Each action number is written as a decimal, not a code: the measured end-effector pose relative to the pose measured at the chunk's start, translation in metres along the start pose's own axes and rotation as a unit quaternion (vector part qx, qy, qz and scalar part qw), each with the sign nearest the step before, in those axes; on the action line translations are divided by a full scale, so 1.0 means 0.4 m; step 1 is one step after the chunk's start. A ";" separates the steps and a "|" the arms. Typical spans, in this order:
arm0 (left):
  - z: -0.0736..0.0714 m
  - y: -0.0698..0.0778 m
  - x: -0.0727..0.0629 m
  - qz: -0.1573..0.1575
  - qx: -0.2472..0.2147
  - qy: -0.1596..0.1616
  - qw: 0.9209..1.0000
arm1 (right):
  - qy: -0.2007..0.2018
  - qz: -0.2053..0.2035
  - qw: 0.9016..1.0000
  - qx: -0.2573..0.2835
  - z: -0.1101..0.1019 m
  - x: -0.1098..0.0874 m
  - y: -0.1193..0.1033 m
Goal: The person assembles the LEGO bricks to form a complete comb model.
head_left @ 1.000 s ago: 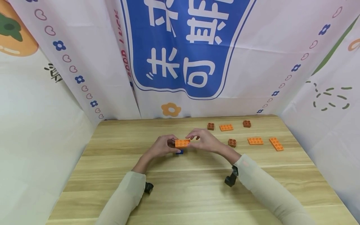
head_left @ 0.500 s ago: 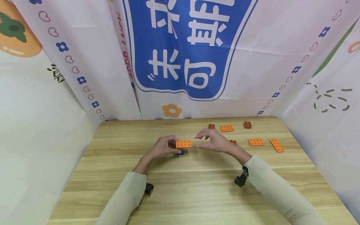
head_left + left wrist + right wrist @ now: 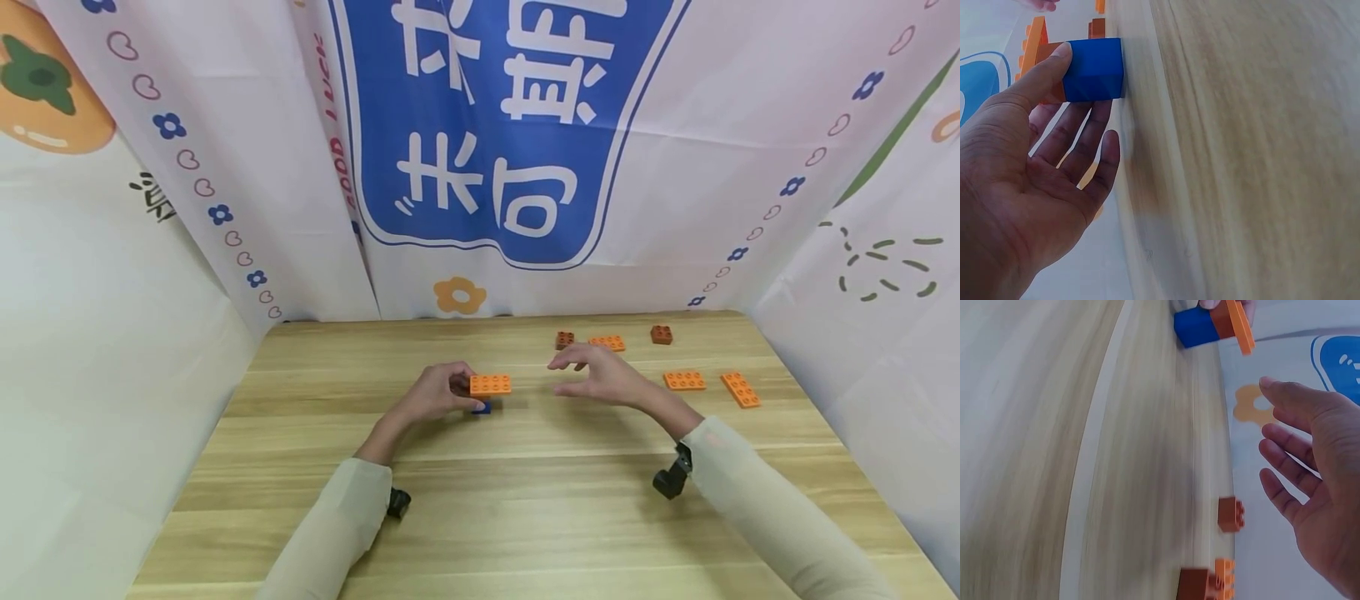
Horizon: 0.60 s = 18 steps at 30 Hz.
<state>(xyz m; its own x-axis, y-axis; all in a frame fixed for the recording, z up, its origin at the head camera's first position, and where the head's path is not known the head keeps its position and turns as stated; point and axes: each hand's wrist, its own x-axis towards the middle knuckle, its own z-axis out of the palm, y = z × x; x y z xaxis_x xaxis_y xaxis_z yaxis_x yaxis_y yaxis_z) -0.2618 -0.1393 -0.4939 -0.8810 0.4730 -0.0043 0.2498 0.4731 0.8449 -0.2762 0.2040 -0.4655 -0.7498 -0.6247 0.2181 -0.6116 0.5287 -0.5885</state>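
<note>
Head view: a stack (image 3: 489,387) is held in the pinch of the left hand (image 3: 435,390) near the middle of the table (image 3: 480,517); its orange plate (image 3: 492,385) is uppermost, and a blue block (image 3: 486,408) is seen below. The right hand (image 3: 603,377) is held apart from it, thumb and fingers parted. Loose brown blocks (image 3: 662,335) and loose orange plates (image 3: 684,381) are spread at the far right.

Left wrist view: a brown block (image 3: 1055,92) is shown between plate and blue block, crossed by the thumb; contact between stack and table cannot be judged.

Right wrist view: the right hand's fingers are spread, slightly bent, just beside the plate.
</note>
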 end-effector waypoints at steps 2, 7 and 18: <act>0.000 -0.001 0.000 0.001 -0.002 0.001 1.000 | 0.001 0.000 1.000 0.000 -0.008 -0.008 0.008; 0.003 -0.005 -0.001 0.005 0.001 0.003 1.000 | 0.003 -0.012 1.000 -0.013 -0.027 -0.031 0.031; 0.001 -0.004 0.000 0.006 -0.006 -0.001 1.000 | 0.002 -0.007 0.999 -0.048 -0.069 -0.075 0.066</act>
<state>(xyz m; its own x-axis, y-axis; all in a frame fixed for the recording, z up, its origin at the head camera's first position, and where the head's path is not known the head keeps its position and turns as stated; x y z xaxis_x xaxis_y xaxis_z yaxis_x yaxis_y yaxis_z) -0.2622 -0.1397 -0.4956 -0.8774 0.4797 0.0055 0.2562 0.4588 0.8508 -0.2768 0.2527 -0.4663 -0.7417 -0.6306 0.2285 -0.6434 0.5725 -0.5083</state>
